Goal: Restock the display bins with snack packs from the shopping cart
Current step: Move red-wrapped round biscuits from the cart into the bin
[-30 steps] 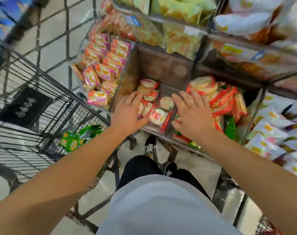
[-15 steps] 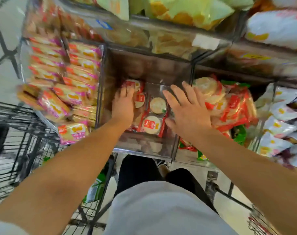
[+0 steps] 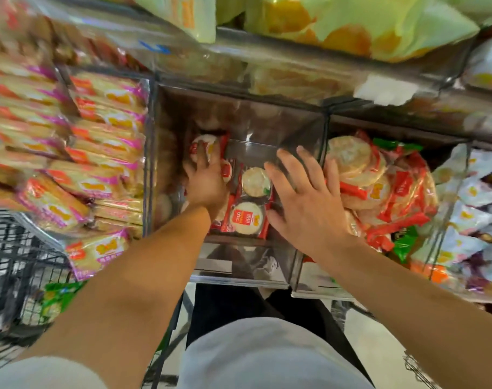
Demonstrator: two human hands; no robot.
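Observation:
A clear display bin [image 3: 239, 272] in the middle holds several red-and-white packs of round rice crackers [image 3: 246, 219]. My left hand [image 3: 207, 179] reaches deep into the bin's left side, its fingers lying flat on a cracker pack [image 3: 207, 141] at the back. Over the bin's right side my right hand [image 3: 303, 203] is spread with straight fingers, beside the middle packs and against the divider. The black wire shopping cart [image 3: 17, 265] stands at the lower left, with green snack packs [image 3: 56, 300] in it.
The bin to the left is full of pink-and-orange cracker packs [image 3: 98, 153]. On the right, another bin [image 3: 379, 189] is heaped with red rice cracker packs, and white bags [image 3: 475, 209] lie beyond it. An upper shelf with yellow-green bags [image 3: 351, 26] overhangs the bins.
Both hands have pushed further into the middle bin, the left one toward its back. The view has moved closer to the bins, and the cart has slid to the left edge.

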